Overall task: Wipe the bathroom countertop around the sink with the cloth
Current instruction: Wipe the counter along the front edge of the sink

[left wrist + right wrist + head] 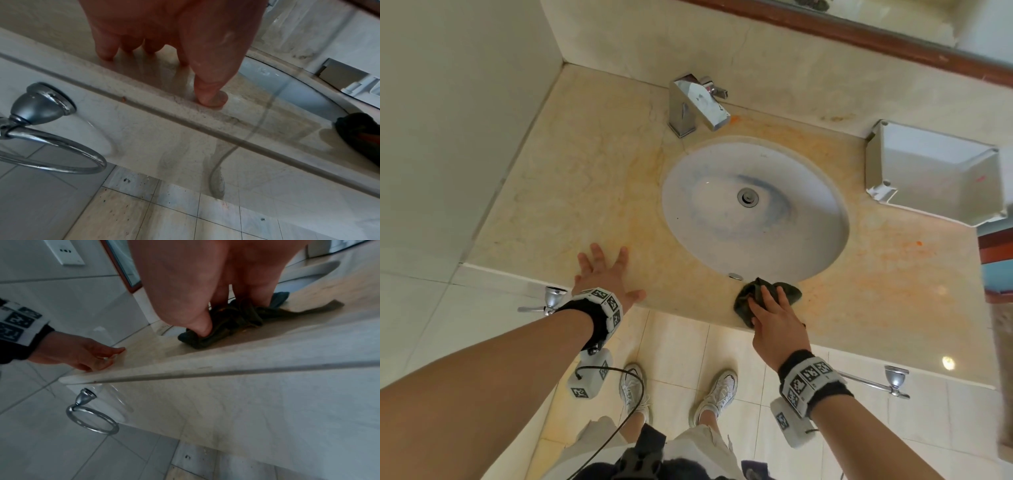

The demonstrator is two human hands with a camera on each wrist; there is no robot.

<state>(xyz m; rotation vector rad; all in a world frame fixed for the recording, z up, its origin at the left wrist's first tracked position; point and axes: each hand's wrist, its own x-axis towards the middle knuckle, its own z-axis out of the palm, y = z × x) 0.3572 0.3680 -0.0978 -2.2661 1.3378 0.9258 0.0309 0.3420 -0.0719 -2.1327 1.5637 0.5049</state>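
A dark green cloth (792, 292) lies bunched on the beige marble countertop (585, 192), at the front rim of the oval white sink (688, 209). My right hand (774, 310) is on top of the cloth (230, 324), thumb dug into one fold and fingers bearing down on the rest. My left hand (602, 274) lies flat with fingers spread on the bare counter left of the sink, thumb near the front edge (209, 94). Orange staining (893, 270) spreads over the counter to the right of the basin and behind it.
A chrome faucet (695, 102) stands behind the sink. A white rectangular tray (935, 171) sits at the back right. A towel ring (551, 301) and a towel bar (893, 380) stick out from the counter's front face. A wall closes the left side.
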